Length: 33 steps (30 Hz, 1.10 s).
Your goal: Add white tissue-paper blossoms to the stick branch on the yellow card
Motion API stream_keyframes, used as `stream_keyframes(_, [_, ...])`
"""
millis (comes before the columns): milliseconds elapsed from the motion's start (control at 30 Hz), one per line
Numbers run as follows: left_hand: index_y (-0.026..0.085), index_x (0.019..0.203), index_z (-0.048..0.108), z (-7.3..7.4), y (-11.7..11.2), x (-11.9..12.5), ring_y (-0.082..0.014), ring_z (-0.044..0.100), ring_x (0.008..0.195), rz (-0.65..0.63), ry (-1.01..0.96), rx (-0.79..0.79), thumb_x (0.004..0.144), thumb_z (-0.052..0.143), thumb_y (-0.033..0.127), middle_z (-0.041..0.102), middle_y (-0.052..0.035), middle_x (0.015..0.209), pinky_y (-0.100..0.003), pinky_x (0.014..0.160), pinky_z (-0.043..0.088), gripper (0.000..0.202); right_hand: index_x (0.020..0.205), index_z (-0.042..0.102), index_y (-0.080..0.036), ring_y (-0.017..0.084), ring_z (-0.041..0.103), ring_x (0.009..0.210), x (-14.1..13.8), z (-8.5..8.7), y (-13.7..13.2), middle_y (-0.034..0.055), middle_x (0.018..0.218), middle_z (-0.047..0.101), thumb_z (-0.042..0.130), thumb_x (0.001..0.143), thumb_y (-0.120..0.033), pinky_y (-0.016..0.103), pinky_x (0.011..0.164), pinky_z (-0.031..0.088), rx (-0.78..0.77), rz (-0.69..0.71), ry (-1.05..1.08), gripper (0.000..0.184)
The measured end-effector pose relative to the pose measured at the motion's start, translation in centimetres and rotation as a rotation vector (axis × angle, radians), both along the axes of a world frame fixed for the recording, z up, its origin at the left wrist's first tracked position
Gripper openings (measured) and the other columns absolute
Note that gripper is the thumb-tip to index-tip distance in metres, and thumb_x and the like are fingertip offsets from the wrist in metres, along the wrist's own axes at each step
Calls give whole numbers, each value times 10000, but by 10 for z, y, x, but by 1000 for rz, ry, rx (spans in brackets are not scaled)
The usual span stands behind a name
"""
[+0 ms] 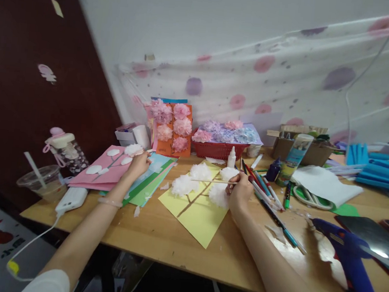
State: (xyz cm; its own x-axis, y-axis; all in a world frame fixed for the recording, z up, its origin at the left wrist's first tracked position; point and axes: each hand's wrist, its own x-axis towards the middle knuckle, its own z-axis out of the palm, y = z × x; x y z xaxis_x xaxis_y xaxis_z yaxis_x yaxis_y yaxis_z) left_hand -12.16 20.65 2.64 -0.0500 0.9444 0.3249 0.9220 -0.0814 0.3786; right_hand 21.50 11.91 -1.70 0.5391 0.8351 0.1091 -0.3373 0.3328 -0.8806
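The right hand [240, 192] reaches over the right side of a yellow sheet [203, 227], its grip pinching a thin wooden stick [208, 181] that points leftward across the sheet. The yellow sheet lies flat on the surface [158, 239] between the two hands, with a brown branch [189, 203] running up it and fluffy white flowers [182, 186] on both sides. The left hand [140, 164] is near a white puff [133, 149] at the top of a pink sheet [86, 178]; its fingers are bent, but I cannot tell whether its grip is pinching anything. Green paper [153, 183] lies just right of the pink sheet. Behind the yellow sheet stand a small white bottle [232, 158] and a red basket [221, 152]. Pens [273, 190] lie just right of the right hand, and a blue glue gun [345, 252] lies farther right.
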Motion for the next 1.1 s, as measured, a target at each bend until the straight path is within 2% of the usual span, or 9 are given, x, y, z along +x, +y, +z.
stream_keyframes(100, [139,1139,595,-6,18,-1,-224,638,1004,60,71,-140,864,609,188,673,-93,1065,-401,889,513,279,477,392,-233,87,292,231,-1,3,0,-72,320,343,406,844,-323,217,270,213,-71,-42,80,378])
stream_keyframes(200, [168,1216,562,-10,31,-3,-227,613,1038,112,111,-264,906,590,343,591,-95,1219,-437,861,534,357,484,408,-226,88,314,234,-2,5,-1,-70,322,357,438,832,-306,211,265,218,-111,-38,105,358])
stream_keyframes(367, [172,1226,557,-15,42,-7,-233,609,1050,159,110,-390,901,596,340,588,-96,1224,-432,862,534,367,497,423,-222,89,337,237,-3,5,-4,-74,329,363,452,835,-316,203,263,221,-131,-21,106,351])
stream_keyframes(533, [164,1227,555,-9,40,-9,-232,610,1043,125,16,-408,907,586,343,587,-100,1228,-440,864,534,367,513,424,-223,89,341,242,-2,3,-3,-76,334,368,461,841,-322,203,266,227,-125,-8,107,345])
stream_keyframes(700, [139,1159,595,8,28,-1,-222,629,988,-5,-198,-313,889,610,318,625,-91,1162,-415,833,542,324,509,418,-222,85,313,240,-2,3,-2,-75,327,360,450,853,-324,202,266,222,-109,-8,119,360])
stream_keyframes(800, [95,972,660,14,10,15,-202,665,847,-142,-376,-185,755,697,222,696,-55,926,-339,781,544,255,498,416,-223,84,306,241,-3,5,-3,-74,326,358,444,840,-301,199,266,226,-101,-9,130,352])
stream_keyframes(867, [114,945,663,13,-7,31,-183,677,808,-245,-488,-114,679,721,214,703,-32,862,-311,780,542,290,492,414,-224,85,302,241,-4,7,-4,-74,322,356,443,828,-283,196,265,223,-103,-12,136,343])
stream_keyframes(1000, [139,983,642,5,-40,66,-210,677,956,-411,-643,-83,659,734,292,717,-82,1013,-328,839,531,370,482,405,-225,86,297,237,-4,9,-5,-76,313,340,441,823,-268,191,267,221,-128,-24,135,346])
stream_keyframes(1100, [139,1085,588,-1,-58,87,-220,686,954,-535,-857,-185,611,789,293,689,-149,1164,-347,816,533,537,472,408,-224,88,305,242,-4,11,-6,-72,310,337,436,834,-289,189,268,227,-146,-31,124,370])
